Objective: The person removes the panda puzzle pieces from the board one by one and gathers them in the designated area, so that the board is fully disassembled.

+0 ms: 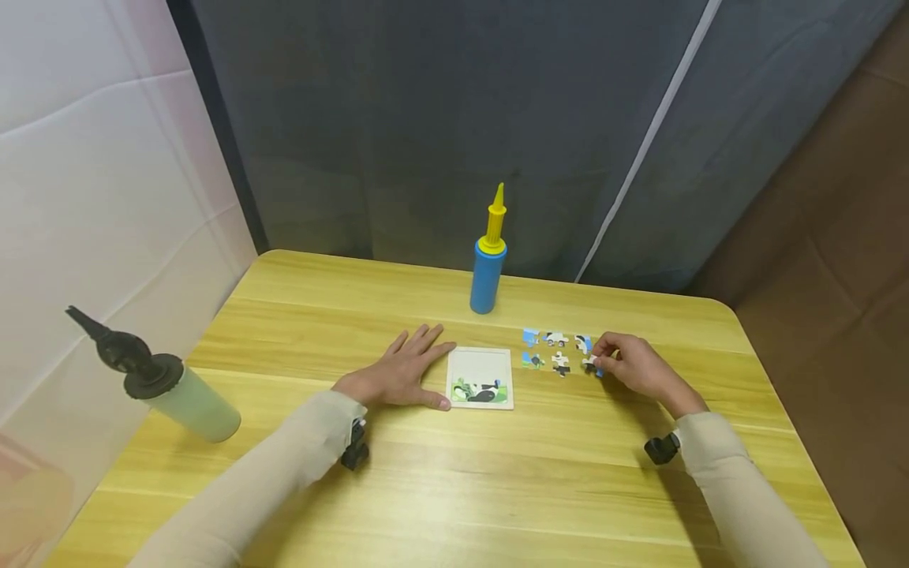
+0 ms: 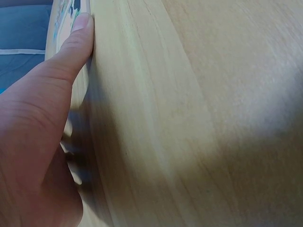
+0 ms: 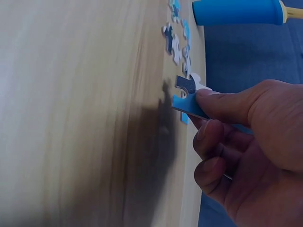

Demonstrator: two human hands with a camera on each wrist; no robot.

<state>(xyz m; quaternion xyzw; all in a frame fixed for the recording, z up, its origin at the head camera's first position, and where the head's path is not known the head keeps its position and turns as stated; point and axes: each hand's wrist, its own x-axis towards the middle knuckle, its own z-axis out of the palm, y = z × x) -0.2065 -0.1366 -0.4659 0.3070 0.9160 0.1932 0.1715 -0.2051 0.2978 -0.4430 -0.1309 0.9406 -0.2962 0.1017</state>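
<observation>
Head view shows a yellow wood-grain table (image 1: 454, 489) before a dark grey curtain (image 1: 440, 118), a blue-and-yellow hand pump (image 1: 488, 264) standing near its far edge. Left hand (image 1: 401, 375) lies flat with straight fingers, thumb touching the white square puzzle tray (image 1: 480, 371). Right hand (image 1: 635, 367) pinches a blue-and-white jigsaw piece (image 3: 188, 97) just above the table, beside the loose pieces (image 1: 557, 351).

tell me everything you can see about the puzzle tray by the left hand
The puzzle tray is a small, flat, white square board lying on the wooden table. Only its bottom row is filled, with pieces showing black, white and green; the rest is bare. The left hand lies flat beside it, thumb tip against its left edge. Loose pieces lie to its right.
</observation>
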